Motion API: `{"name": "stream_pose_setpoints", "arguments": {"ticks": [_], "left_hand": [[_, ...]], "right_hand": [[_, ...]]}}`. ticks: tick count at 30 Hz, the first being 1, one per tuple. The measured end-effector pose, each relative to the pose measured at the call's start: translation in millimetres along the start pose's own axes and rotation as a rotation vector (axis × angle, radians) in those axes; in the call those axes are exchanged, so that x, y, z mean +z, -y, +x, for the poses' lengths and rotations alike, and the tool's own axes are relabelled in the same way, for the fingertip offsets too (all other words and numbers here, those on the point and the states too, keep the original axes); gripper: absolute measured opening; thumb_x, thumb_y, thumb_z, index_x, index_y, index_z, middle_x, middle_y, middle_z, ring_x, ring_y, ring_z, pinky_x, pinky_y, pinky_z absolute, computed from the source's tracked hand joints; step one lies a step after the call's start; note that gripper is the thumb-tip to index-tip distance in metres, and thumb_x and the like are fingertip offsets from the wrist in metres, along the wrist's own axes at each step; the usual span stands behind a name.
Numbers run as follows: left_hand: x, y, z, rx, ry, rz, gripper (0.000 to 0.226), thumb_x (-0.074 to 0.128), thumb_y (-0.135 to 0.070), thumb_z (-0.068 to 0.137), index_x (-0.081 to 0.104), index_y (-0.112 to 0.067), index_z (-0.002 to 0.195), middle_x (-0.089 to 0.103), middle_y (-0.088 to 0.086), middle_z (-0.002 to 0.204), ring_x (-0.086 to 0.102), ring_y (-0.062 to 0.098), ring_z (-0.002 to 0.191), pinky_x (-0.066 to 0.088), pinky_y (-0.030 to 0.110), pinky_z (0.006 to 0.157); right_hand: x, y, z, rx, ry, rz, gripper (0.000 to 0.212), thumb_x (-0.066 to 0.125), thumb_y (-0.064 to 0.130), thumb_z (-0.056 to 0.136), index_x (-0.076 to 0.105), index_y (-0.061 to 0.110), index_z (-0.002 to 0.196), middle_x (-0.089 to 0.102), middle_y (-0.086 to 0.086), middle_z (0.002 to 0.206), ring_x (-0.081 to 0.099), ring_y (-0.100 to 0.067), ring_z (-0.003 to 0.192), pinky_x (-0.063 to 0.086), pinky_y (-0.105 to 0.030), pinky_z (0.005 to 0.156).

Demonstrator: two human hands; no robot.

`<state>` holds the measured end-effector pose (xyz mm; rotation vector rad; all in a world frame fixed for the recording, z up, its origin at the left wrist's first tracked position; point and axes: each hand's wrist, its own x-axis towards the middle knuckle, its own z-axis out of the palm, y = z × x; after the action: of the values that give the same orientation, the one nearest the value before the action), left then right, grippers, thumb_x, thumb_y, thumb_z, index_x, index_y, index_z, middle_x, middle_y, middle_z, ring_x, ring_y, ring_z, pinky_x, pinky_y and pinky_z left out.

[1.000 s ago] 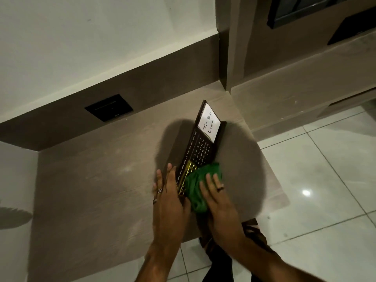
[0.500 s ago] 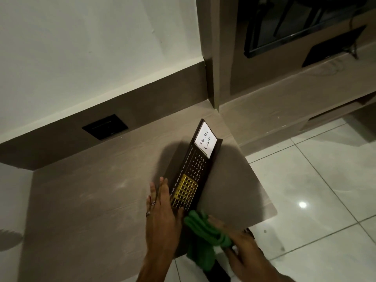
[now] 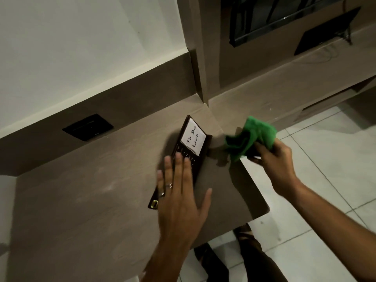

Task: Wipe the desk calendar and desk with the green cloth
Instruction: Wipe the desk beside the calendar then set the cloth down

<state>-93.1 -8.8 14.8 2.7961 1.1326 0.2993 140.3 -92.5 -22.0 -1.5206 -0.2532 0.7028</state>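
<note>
The desk calendar (image 3: 192,151) lies on the counter (image 3: 81,200), left hand (image 3: 179,202) spread flat over it; at three o'clock, right hand (image 3: 272,159) fingers (image 3: 259,148) bunch the green cloth (image 3: 254,135).

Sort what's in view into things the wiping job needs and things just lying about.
For the job: green cloth held in the right hand; desk calendar under the left hand; desk.

Just there: black wall plate; dark stand on the far shelf.
</note>
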Motion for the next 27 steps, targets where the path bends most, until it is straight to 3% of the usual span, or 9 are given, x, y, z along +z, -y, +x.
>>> {"name": "stream_pose_setpoints", "arguments": {"ticks": [2, 7, 9, 12, 14, 16, 19, 23, 27], "left_hand": [[14, -15, 16, 0.080, 0.054, 0.008, 0.091, 0.038, -0.066, 0.092, -0.001, -0.013, 0.155, 0.006, 0.011, 0.166, 0.002, 0.028, 0.155, 0.002, 0.045, 0.125], [65, -35, 40, 0.229, 0.261, 0.065, 0.087, 0.029, -0.069, 0.094, 0.008, -0.011, 0.155, 0.009, 0.014, 0.167, 0.005, 0.030, 0.155, 0.012, 0.052, 0.124], [88, -35, 46, 0.263, 0.356, 0.076, 0.090, 0.024, -0.073, 0.092, -0.001, -0.013, 0.154, 0.002, 0.013, 0.167, -0.003, 0.029, 0.155, 0.010, 0.052, 0.126], [114, -31, 50, 0.258, 0.443, 0.053, 0.094, 0.019, -0.079, 0.089, -0.015, -0.019, 0.152, -0.008, 0.009, 0.167, -0.013, 0.026, 0.154, 0.000, 0.047, 0.126], [124, -31, 49, 0.245, 0.434, 0.028, 0.095, 0.020, -0.080, 0.089, -0.007, -0.018, 0.156, -0.004, 0.009, 0.169, -0.010, 0.025, 0.155, -0.001, 0.046, 0.126], [129, -31, 46, 0.245, 0.409, 0.018, 0.096, 0.021, -0.079, 0.089, 0.002, -0.014, 0.158, -0.001, 0.010, 0.169, -0.005, 0.026, 0.156, -0.001, 0.046, 0.127], [131, -31, 46, 0.257, 0.389, 0.022, 0.096, 0.022, -0.078, 0.090, 0.007, -0.011, 0.158, 0.002, 0.011, 0.169, -0.002, 0.027, 0.157, 0.001, 0.047, 0.124], [132, -31, 46, 0.257, 0.390, 0.018, 0.097, 0.025, -0.078, 0.089, 0.006, -0.012, 0.158, 0.000, 0.009, 0.169, -0.003, 0.026, 0.157, 0.000, 0.047, 0.124], [131, -30, 46, 0.258, 0.394, 0.019, 0.096, 0.026, -0.077, 0.090, 0.004, -0.013, 0.158, 0.000, 0.009, 0.169, -0.003, 0.026, 0.157, -0.001, 0.047, 0.124]], "right_hand": [[7, -4, 32, 0.002, -0.026, -0.025, 0.022, 0.054, 0.002, 0.095, 0.070, 0.016, 0.100, 0.075, -0.002, 0.085, 0.075, -0.020, 0.077, 0.057, -0.029, 0.065], [24, -11, 96, 0.047, -0.099, -0.094, 0.022, 0.058, 0.011, 0.093, 0.067, 0.011, 0.113, 0.071, -0.002, 0.096, 0.072, -0.021, 0.090, 0.060, -0.030, 0.062], [31, -13, 115, -0.015, -0.136, -0.255, 0.024, 0.058, 0.015, 0.092, 0.066, 0.011, 0.115, 0.072, -0.004, 0.099, 0.071, -0.021, 0.092, 0.062, -0.039, 0.072], [37, -19, 132, -0.235, -0.133, -0.567, 0.035, 0.053, 0.019, 0.096, 0.055, 0.015, 0.131, 0.067, -0.009, 0.119, 0.063, -0.024, 0.110, 0.054, -0.045, 0.091], [36, -32, 142, -0.384, -0.073, -0.754, 0.048, 0.050, 0.014, 0.098, 0.040, 0.014, 0.145, 0.055, -0.014, 0.138, 0.053, -0.030, 0.124, 0.048, -0.049, 0.099], [32, -50, 148, -0.436, 0.068, -1.028, 0.063, 0.049, 0.009, 0.097, 0.022, 0.013, 0.154, 0.029, -0.016, 0.158, 0.031, -0.036, 0.141, 0.038, -0.053, 0.108], [25, -78, 149, -0.440, 0.303, -1.348, 0.080, 0.051, 0.006, 0.091, 0.004, 0.015, 0.157, 0.001, -0.016, 0.164, 0.001, -0.038, 0.148, 0.018, -0.053, 0.117], [20, -91, 149, -0.478, 0.343, -1.400, 0.083, 0.050, 0.014, 0.089, 0.001, 0.013, 0.156, -0.003, -0.017, 0.163, -0.003, -0.038, 0.148, 0.013, -0.054, 0.118], [26, -71, 140, -0.512, 0.285, -1.308, 0.078, 0.055, 0.022, 0.090, 0.014, 0.013, 0.156, 0.008, -0.019, 0.162, 0.006, -0.040, 0.147, 0.019, -0.059, 0.115]]}}
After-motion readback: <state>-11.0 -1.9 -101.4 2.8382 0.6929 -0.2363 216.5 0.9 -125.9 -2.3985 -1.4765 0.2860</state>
